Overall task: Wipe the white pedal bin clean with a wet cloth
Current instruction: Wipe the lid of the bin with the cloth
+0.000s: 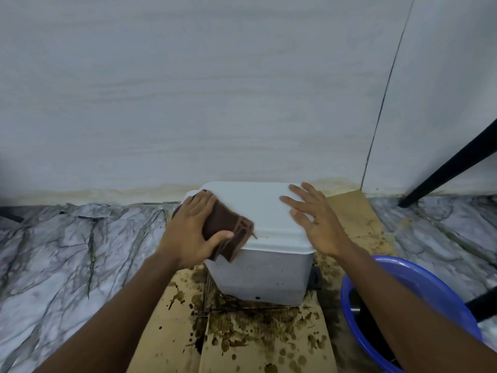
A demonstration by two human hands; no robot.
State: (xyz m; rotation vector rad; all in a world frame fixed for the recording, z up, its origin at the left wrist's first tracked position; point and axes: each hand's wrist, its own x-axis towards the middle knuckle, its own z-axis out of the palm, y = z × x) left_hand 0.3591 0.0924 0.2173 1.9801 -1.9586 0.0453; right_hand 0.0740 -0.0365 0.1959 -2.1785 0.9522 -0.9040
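The white pedal bin (263, 275) stands on the floor (67, 251) close to a pale wall (215, 90), on a sheet of flattened cardboard (258, 343) that is heavily spotted with brown stains. Its lid (255, 208) is down. A thin brownish line runs along the near edge of the lid, and small dark specks dot the front of the body. A black part sticks out low on the bin's right side; what it is I cannot tell.

The left hand (193, 227) has its grip on a folded brown cloth (231, 230) at the left part of the lid. The fingers lie straight on top of the cloth and the thumb bends across its near folds, holding them. One corner of the cloth hangs over the lid's front edge, down onto the body.

The right hand (314, 222) is over the right part of the lid with its grip loose and empty, the fingers spread and nearly straight. The fingertips seem to touch the lid, though I cannot be sure of contact.

A blue basin (430, 286) sits near the bin on the right, partly behind the right forearm, with something dark inside. A black slanted leg (451, 168) stands further right, by the wall.
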